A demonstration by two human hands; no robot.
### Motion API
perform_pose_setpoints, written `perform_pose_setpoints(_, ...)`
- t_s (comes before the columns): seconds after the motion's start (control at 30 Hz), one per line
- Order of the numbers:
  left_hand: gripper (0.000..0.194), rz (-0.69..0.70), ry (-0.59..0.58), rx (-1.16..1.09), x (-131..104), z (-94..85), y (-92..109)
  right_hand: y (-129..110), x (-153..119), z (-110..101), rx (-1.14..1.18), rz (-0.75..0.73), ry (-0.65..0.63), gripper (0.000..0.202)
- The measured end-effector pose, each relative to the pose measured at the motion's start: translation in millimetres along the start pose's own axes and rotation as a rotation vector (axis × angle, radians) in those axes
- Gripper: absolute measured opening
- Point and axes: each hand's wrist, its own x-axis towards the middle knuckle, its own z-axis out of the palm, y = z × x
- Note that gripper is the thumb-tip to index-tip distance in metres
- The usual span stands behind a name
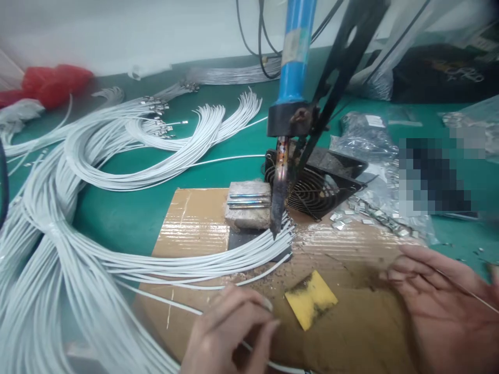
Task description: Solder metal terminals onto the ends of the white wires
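Note:
My left hand [228, 335] is at the bottom centre, its fingers pinched on a single white wire [171, 304] that runs off to the left over the cardboard sheet [195, 221]. At the lower right, my right hand [440, 301] lies palm up on the cardboard, and a thin solder wire [473, 296] crosses its fingers. A blue-handled soldering iron [286, 135] hangs tip-down on a black stand. Its tip sits just above the stripped ends of a fan of white wires [249, 249]. A yellow sponge [311, 298] lies between my hands.
Large bundles of white wires [128, 150] cover the green table on the left. A grey block with metal rods [248, 203] stands left of the iron tip, and a black fan [319, 187] behind it. Small metal terminals [351, 215] and plastic bags lie right.

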Motion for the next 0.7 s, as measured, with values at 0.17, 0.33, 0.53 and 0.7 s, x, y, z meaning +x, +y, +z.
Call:
perform_pose_setpoints(0.17, 0.027, 0.139, 0.124, 0.47, 1.4, -11.3, -24.8, -14.2, 2.9, 19.1, -0.254, -0.089, 0.015, 0.034)
perform_pose_setpoints(0.33, 0.018, 0.054, 0.038, 0.319, 6.4, -22.4, -18.9, -28.1, 30.6, 31.9, -0.6, -0.244, -0.091, 0.032)
perform_pose_setpoints(0.53, 0.016, -0.182, -0.4, 0.047, 19.3, -40.5, 15.2, -30.0, 48.5, 43.3, -0.854, -0.494, -0.219, 0.019)
perform_pose_setpoints(0.7, 0.017, -0.348, -0.48, -0.22, 33.3, -26.4, 30.6, -21.0, 44.4, 36.8, -0.862, -0.586, -0.243, 0.026)
